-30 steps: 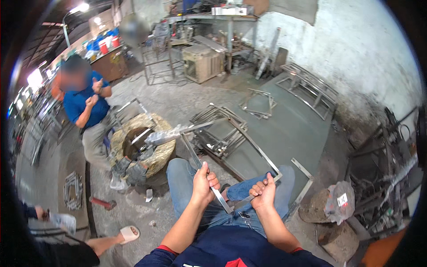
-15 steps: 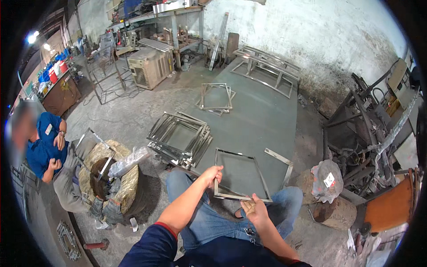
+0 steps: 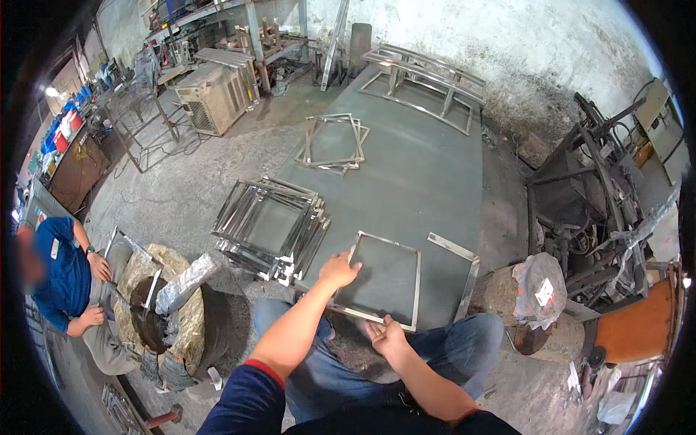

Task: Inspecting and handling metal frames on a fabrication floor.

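A rectangular metal frame (image 3: 417, 290) lies over the near end of a low grey-green work surface (image 3: 406, 177), tilted a little toward my knees. My left hand (image 3: 339, 271) is closed about its left bar, thumb to the inside. At the near bar, my right hand (image 3: 386, 336) pinches the metal, with the thumb on top and fingers beneath. To the right rests an L-shaped metal piece (image 3: 470, 285), apart from the frame. A pile of similar frames (image 3: 310, 217) sits left of my left hand. Farther off, several frames (image 3: 359, 141) overlap on the surface.
A welded metal rack (image 3: 449, 98) stands at the far end. On my left are a round hollow drum (image 3: 212, 308) holding a plastic-wrapped bundle (image 3: 190, 281) and a seated person (image 3: 61, 254). Rough stumps, one with a grey disc (image 3: 540, 279), and dark scrap metal (image 3: 587, 196) occupy the right.
My left hand has slid the frame's left side outward and down, so the frame sits turned and lower. My right hand has shifted left along with the near bar. The view has also moved.
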A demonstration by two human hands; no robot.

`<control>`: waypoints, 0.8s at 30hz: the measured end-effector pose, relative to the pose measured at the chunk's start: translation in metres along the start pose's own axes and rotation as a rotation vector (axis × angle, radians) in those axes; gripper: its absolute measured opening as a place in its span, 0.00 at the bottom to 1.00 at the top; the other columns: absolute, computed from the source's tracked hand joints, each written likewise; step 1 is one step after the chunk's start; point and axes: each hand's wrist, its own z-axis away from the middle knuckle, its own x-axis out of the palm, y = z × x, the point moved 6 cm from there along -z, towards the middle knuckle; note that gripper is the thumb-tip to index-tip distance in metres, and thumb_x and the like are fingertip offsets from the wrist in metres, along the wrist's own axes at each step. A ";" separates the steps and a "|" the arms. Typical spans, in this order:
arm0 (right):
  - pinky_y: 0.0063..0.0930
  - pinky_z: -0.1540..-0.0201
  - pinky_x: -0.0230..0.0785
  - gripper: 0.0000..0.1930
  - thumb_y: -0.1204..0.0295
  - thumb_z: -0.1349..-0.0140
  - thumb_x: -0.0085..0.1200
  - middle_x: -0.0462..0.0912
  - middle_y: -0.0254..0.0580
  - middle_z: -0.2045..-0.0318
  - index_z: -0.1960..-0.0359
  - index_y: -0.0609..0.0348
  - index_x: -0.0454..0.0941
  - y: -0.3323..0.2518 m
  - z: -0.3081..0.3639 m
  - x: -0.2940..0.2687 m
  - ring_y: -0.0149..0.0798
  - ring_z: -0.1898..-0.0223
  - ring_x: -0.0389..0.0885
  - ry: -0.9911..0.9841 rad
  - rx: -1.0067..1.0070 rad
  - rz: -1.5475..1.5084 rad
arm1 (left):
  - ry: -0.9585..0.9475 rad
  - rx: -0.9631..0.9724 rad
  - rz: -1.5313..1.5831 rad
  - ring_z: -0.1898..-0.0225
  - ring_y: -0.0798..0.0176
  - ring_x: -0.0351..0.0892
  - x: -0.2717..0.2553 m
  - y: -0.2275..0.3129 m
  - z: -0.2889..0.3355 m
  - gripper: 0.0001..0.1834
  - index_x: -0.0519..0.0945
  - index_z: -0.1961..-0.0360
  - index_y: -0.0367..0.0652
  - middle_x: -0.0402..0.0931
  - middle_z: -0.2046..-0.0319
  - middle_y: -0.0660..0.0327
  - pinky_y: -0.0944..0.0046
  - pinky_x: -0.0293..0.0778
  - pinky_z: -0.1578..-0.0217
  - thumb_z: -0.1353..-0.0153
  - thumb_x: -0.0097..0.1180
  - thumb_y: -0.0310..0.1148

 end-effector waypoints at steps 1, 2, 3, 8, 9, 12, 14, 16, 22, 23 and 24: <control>0.47 0.40 0.75 0.16 0.63 0.23 0.35 0.73 0.53 0.44 0.47 0.62 0.65 0.002 -0.019 0.002 0.53 0.44 0.76 0.036 0.010 -0.006 | 0.068 0.051 0.025 0.66 0.50 0.84 -0.018 0.011 -0.003 0.29 0.76 0.46 0.39 0.84 0.65 0.50 0.55 0.78 0.62 0.33 0.52 0.55; 0.47 0.41 0.75 0.15 0.64 0.23 0.35 0.72 0.53 0.44 0.46 0.62 0.65 0.006 -0.037 0.004 0.53 0.44 0.75 0.032 0.054 -0.013 | -0.102 0.020 0.293 0.61 0.48 0.83 -0.022 0.017 -0.006 0.29 0.75 0.43 0.42 0.84 0.63 0.49 0.54 0.77 0.57 0.34 0.52 0.54; 0.46 0.41 0.75 0.14 0.67 0.24 0.34 0.71 0.53 0.43 0.45 0.62 0.63 0.005 -0.056 0.006 0.52 0.44 0.76 0.029 0.067 0.011 | -0.209 -0.029 0.557 0.55 0.45 0.83 -0.028 0.025 -0.007 0.29 0.74 0.40 0.44 0.84 0.60 0.48 0.52 0.76 0.52 0.35 0.53 0.53; 0.44 0.40 0.75 0.19 0.66 0.24 0.36 0.70 0.51 0.41 0.39 0.63 0.59 -0.001 -0.132 0.016 0.51 0.44 0.76 0.089 -0.018 0.041 | -0.384 0.174 0.451 0.56 0.44 0.82 -0.049 0.071 0.000 0.26 0.75 0.43 0.45 0.84 0.60 0.50 0.50 0.76 0.54 0.34 0.52 0.51; 0.43 0.41 0.75 0.19 0.65 0.25 0.37 0.71 0.51 0.42 0.38 0.62 0.61 0.000 -0.138 0.019 0.50 0.44 0.76 0.055 -0.016 0.060 | -0.453 0.243 0.403 0.56 0.45 0.82 -0.046 0.078 0.003 0.26 0.75 0.43 0.45 0.84 0.59 0.50 0.50 0.76 0.53 0.34 0.52 0.51; 0.41 0.45 0.77 0.19 0.58 0.27 0.43 0.78 0.46 0.47 0.41 0.55 0.68 0.001 -0.137 0.019 0.44 0.48 0.80 -0.026 -0.064 0.296 | -0.661 0.340 0.332 0.53 0.45 0.82 -0.034 0.087 0.014 0.26 0.75 0.43 0.46 0.83 0.57 0.49 0.51 0.75 0.52 0.35 0.53 0.50; 0.41 0.46 0.77 0.21 0.56 0.26 0.42 0.78 0.48 0.45 0.44 0.59 0.72 0.001 -0.127 0.010 0.42 0.48 0.79 -0.023 -0.061 0.339 | -0.693 0.399 0.221 0.52 0.44 0.81 -0.030 0.089 0.016 0.25 0.75 0.42 0.46 0.83 0.56 0.49 0.50 0.75 0.51 0.35 0.52 0.50; 0.45 0.49 0.75 0.20 0.56 0.29 0.47 0.78 0.47 0.46 0.48 0.59 0.75 -0.006 -0.117 0.000 0.47 0.49 0.80 0.040 -0.143 0.735 | -0.687 0.417 0.260 0.51 0.43 0.81 -0.031 0.094 0.018 0.25 0.74 0.42 0.46 0.83 0.55 0.49 0.49 0.75 0.50 0.35 0.52 0.49; 0.53 0.53 0.68 0.11 0.64 0.37 0.54 0.79 0.49 0.55 0.60 0.59 0.77 -0.038 -0.093 0.021 0.58 0.52 0.75 0.130 -1.140 1.739 | -0.688 0.447 0.264 0.51 0.42 0.80 -0.031 0.102 0.024 0.25 0.75 0.42 0.46 0.82 0.55 0.48 0.48 0.74 0.50 0.35 0.51 0.49; 0.53 0.53 0.68 0.11 0.64 0.37 0.54 0.79 0.49 0.55 0.60 0.59 0.77 -0.042 -0.093 0.016 0.58 0.52 0.75 0.177 -1.147 1.712 | -0.700 0.429 0.207 0.51 0.41 0.80 -0.029 0.100 0.025 0.25 0.75 0.42 0.46 0.82 0.55 0.48 0.48 0.74 0.50 0.35 0.51 0.50; 0.52 0.51 0.67 0.11 0.64 0.37 0.55 0.79 0.48 0.56 0.60 0.59 0.78 -0.043 -0.089 0.018 0.57 0.52 0.75 0.194 -1.276 1.771 | -0.689 0.461 0.252 0.51 0.41 0.80 -0.029 0.101 0.025 0.25 0.75 0.42 0.46 0.82 0.55 0.48 0.48 0.74 0.50 0.35 0.51 0.50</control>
